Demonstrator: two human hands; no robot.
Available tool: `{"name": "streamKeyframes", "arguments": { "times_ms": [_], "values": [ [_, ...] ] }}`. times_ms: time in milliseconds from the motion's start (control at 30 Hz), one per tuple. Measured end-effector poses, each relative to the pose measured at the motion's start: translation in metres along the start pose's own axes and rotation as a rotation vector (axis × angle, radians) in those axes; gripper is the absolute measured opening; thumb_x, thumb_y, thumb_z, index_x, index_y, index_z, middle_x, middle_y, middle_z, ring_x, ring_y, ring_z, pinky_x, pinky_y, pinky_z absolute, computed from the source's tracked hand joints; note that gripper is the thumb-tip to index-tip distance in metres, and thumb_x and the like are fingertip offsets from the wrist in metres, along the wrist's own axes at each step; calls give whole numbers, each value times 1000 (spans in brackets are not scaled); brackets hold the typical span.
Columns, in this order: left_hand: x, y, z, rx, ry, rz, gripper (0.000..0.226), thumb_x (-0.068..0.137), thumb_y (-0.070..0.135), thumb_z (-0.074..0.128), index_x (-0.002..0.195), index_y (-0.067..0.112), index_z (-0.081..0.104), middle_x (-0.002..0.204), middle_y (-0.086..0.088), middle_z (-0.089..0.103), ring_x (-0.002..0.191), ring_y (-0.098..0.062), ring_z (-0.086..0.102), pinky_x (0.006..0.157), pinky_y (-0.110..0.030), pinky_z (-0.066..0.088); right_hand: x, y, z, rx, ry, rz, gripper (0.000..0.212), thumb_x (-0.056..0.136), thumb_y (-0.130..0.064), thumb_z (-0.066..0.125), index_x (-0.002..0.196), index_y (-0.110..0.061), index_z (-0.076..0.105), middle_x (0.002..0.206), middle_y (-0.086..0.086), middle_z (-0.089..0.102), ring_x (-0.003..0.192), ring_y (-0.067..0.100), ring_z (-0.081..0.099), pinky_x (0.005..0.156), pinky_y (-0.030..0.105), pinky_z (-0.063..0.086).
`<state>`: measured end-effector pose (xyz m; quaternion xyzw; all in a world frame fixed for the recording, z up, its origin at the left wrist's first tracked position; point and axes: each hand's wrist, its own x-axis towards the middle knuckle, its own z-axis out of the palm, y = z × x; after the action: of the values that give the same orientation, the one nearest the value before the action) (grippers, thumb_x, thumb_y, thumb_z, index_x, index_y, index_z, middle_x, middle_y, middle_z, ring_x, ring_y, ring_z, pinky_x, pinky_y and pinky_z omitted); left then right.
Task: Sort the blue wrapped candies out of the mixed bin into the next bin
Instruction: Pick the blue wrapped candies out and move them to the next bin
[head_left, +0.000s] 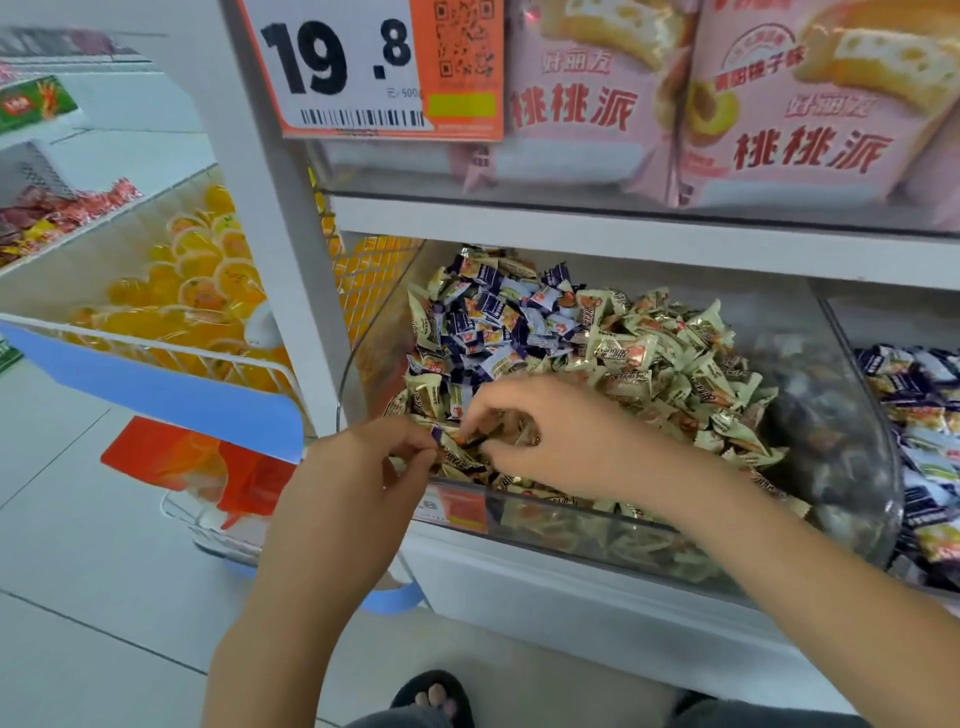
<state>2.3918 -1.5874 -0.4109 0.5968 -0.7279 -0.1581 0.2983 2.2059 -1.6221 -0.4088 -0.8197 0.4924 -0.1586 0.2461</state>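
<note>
Under pink snack boxes (789, 104) and a price sign (363, 67), the mixed bin (852, 467) holds gold candies over blue wrapped candies (493, 312); left hand (374, 467) pinches one blue candy (440, 435), right hand (545, 431) digs with curled fingers, its hold hidden, beside next bin (924, 415).

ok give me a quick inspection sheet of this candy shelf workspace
surface: white shop shelf bearing clear plastic mixed bin
job's things: blue wrapped candies heaped at back left among cream-gold wrapped candies; next bin on the right holds blue ones
clutter: nothing seen
grippers: left hand pinches a blue candy at the front edge; right hand digs in the pile, fingers curled
cables: nothing seen
surroundings: pink pie boxes above, price sign, yellow jelly cups left
</note>
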Motion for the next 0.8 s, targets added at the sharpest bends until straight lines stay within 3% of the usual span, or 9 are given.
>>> {"name": "streamKeyframes", "arguments": {
  "times_ms": [100, 167, 300, 433, 500, 600, 667, 767, 800],
  "values": [
    [1, 1, 1, 16, -17, -9, 12, 83, 15, 66, 82, 27, 69, 65, 14, 61, 61, -9, 57, 57, -36, 52, 5, 0, 16, 34, -206, 91, 39, 93, -51, 44, 103, -19, 62, 92, 0, 65, 79, 15, 59, 69, 31, 48],
    [2, 1, 1, 25, -31, -12, 12, 82, 16, 67, 81, 27, 69, 67, 16, 61, 62, -8, 56, 58, -35, 51, 5, 4, 18, 62, -350, 148, 56, 88, -66, 35, 107, -20, 60, 96, -1, 63, 83, 16, 58, 72, 32, 47],
    [4, -2, 3, 36, -85, -19, 12, 85, 18, 65, 83, 29, 68, 70, 22, 57, 62, -2, 53, 53, -17, 41, 3, 2, 23, -80, -430, 98, 63, 81, -63, 56, 122, -17, 45, 87, -12, 40, 83, 13, 44, 61, 23, 36],
    [6, -6, 5, 32, -198, 9, 18, 89, 26, 59, 100, 32, 72, 74, 32, 54, 75, -2, 50, 59, -10, 32, 4, 1, 30, -149, -325, 42, 32, 83, -48, 64, 85, -21, 47, 76, -6, 43, 70, 15, 45, 55, 29, 31],
    [5, -7, 5, 15, -244, 10, 24, 89, 33, 57, 110, 40, 66, 80, 33, 54, 84, -5, 43, 63, -10, 31, 1, 1, 26, -94, -307, 60, 36, 82, -51, 63, 71, -26, 40, 71, -7, 43, 61, 10, 41, 52, 27, 29],
    [5, -7, 5, 50, -281, 24, 30, 89, 41, 54, 118, 41, 59, 90, 26, 58, 97, -7, 39, 72, -15, 33, -1, 2, 19, -2, -299, 93, 37, 83, -53, 61, 75, -19, 48, 69, -3, 45, 59, 11, 40, 52, 27, 29],
    [6, -8, 6, 26, -272, 13, 23, 87, 41, 56, 108, 35, 63, 87, 25, 58, 96, -7, 41, 71, -15, 35, -2, 2, 15, 28, -285, 94, 44, 83, -56, 58, 83, -13, 53, 72, 0, 49, 62, 14, 45, 54, 27, 31],
    [8, -9, 7, -29, -239, -12, 7, 85, 39, 62, 87, 32, 62, 83, 15, 61, 90, -8, 48, 64, -16, 35, -5, 3, 13, 107, -315, 85, 63, 82, -66, 44, 108, -10, 57, 100, 10, 62, 90, 23, 59, 76, 35, 48],
    [10, -9, 8, -39, -234, -12, 6, 84, 36, 63, 83, 31, 62, 82, 12, 63, 86, -7, 51, 62, -16, 35, -6, 3, 13, 128, -334, 80, 59, 85, -64, 40, 108, -12, 58, 102, 10, 62, 91, 23, 59, 80, 38, 49]
  ]
}}
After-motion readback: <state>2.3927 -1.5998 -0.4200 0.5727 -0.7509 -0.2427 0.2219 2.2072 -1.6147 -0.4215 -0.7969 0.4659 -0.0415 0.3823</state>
